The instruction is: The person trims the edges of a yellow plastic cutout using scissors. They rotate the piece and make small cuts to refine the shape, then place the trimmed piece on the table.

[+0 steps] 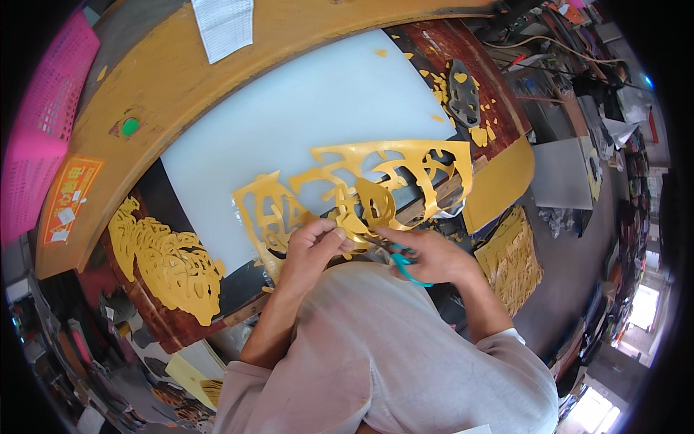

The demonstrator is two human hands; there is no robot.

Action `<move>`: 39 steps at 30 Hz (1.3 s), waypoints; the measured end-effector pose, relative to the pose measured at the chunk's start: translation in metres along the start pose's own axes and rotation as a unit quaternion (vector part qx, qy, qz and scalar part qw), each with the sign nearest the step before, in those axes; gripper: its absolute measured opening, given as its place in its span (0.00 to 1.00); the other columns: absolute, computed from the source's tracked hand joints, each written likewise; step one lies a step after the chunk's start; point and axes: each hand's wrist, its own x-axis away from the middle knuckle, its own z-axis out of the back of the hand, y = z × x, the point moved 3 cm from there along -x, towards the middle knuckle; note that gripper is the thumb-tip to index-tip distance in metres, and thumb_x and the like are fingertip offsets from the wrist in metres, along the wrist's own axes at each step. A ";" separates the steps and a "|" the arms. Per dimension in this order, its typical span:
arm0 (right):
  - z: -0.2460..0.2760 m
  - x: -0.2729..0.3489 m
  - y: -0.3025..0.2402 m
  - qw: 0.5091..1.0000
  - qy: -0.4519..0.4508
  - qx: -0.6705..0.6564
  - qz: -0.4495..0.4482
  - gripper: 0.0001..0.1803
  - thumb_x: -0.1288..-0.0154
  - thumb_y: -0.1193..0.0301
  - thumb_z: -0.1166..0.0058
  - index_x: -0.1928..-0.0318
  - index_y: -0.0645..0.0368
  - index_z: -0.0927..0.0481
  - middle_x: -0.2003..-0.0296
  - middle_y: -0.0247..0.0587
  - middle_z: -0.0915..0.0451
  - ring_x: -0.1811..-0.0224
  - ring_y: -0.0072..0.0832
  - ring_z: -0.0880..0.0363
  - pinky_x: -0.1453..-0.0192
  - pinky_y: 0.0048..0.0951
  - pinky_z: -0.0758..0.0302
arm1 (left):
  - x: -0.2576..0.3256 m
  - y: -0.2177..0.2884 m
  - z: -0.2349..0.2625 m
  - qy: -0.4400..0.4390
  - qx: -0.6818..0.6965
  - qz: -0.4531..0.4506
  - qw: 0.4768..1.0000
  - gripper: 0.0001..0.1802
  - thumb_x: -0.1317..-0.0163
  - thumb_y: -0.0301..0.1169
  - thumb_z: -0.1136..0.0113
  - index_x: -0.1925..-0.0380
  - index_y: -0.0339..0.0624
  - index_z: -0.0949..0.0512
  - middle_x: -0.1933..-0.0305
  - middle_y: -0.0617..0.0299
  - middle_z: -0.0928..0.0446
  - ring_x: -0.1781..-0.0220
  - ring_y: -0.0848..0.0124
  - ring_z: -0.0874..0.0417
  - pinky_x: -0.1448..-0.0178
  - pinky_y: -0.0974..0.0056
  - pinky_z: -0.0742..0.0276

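Observation:
My right hand (pixel 428 254) is closed round scissors (pixel 406 270) with teal handles, their blades pointing left toward my left hand. Thumb and fingers pinched, my left hand (pixel 316 242) grips a yellow cut piece (pixel 354 221) just left of the blades. A rounded yellow piece (pixel 376 199) stands up from the work in front of both hands. Around and beyond them spreads a thin yellow sheet (pixel 390 149) full of curved cut-out openings, partly over a white board (pixel 289 101) and partly over the near table edge. Where the blade tips meet the material is too small to make out.
Stacked yellow cut-outs (pixel 170 264) lie at the left, and a bundle of yellow strips (pixel 510 260) at the right. A dark sole-shaped piece (pixel 463 94) sits among yellow scraps at far right. A yellow machine beam (pixel 318 36) with a green button (pixel 130 126) arches behind the board.

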 end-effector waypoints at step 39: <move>-0.010 -0.028 0.016 0.881 0.227 -0.408 -0.078 0.28 0.34 0.75 0.29 0.36 0.63 0.25 0.60 0.38 0.13 0.58 0.23 0.13 0.53 0.26 0.16 | 0.014 0.010 -0.007 0.029 0.075 -0.129 0.988 0.19 0.16 0.35 0.48 0.46 0.25 0.20 0.47 0.47 0.17 0.50 0.58 0.10 0.44 0.52 0.09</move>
